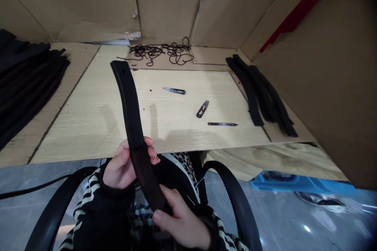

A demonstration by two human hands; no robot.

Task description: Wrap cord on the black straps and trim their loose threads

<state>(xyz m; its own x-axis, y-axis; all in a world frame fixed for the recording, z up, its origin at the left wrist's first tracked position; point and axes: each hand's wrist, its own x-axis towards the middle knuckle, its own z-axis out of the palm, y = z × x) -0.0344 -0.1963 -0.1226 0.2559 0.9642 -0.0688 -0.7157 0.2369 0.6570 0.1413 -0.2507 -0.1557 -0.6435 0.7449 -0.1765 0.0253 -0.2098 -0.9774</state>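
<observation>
A long, curved black strip (131, 110) with a small hole near its far end slants up from my lap over the table's front edge. Its lower part is wrapped in a dark brown cover or cord. My left hand (122, 164) is closed around the middle of the strip, with fingertips showing on the right side. At the lower end my right hand (182, 217) grips the wrapped part, thumb on top. Beyond the strip, two thread snips (174, 90) and a thin pointed blade (222, 124) lie on the board.
A dark heap of similar strips (26, 82) lies at the left. Several more black strips (259, 94) rest at the right. Tangled dark cord (161, 51) is at the back, against cardboard walls (167, 4). Chair arms (235, 200) flank me.
</observation>
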